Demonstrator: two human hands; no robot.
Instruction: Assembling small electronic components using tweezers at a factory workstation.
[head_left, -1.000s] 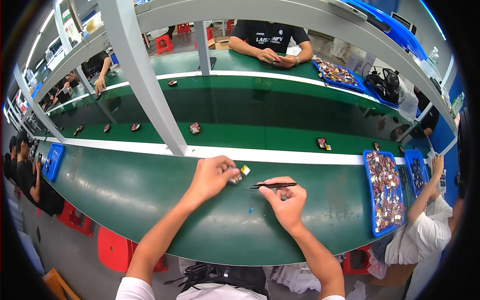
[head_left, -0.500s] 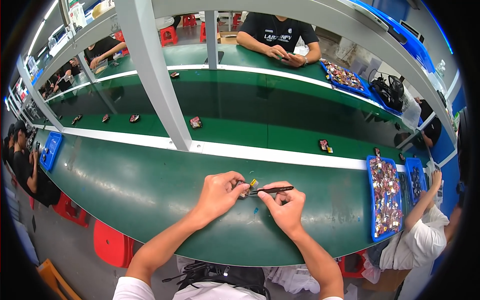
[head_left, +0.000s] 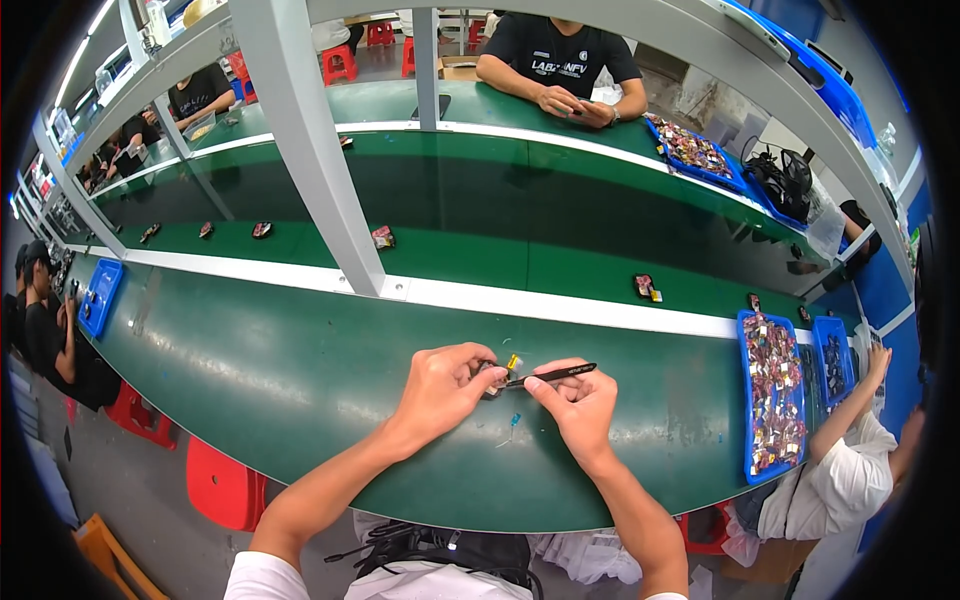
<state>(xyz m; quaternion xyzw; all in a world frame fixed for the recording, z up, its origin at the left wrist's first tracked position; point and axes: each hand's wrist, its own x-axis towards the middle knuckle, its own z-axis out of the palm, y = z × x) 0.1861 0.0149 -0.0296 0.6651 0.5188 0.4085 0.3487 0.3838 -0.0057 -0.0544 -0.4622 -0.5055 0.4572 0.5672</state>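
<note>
Over the green tabletop my left hand (head_left: 443, 388) pinches a small dark electronic assembly (head_left: 490, 392) between thumb and fingers, which cover most of it. A yellow piece (head_left: 514, 362) sticks out at its far side. My right hand (head_left: 580, 412) grips black tweezers (head_left: 568, 372) like a pen, slanting down to the left. Their tips reach the assembly by my left thumb; whether they pinch anything is too small to tell. A tiny blue bit (head_left: 515, 420) lies on the table between my hands.
Beyond a white rail, a green belt (head_left: 480, 265) carries spaced small assemblies (head_left: 384, 237). A grey upright post (head_left: 320, 150) rises ahead. To the right stands a blue tray (head_left: 746, 400) full of small parts, near a co-worker's arm (head_left: 845, 405). Another person sits across.
Assemblies on the belt have shifted slightly left. My right hand and the tweezers have moved a little right, and the tweezers' rear end has lifted. My left hand keeps its hold.
</note>
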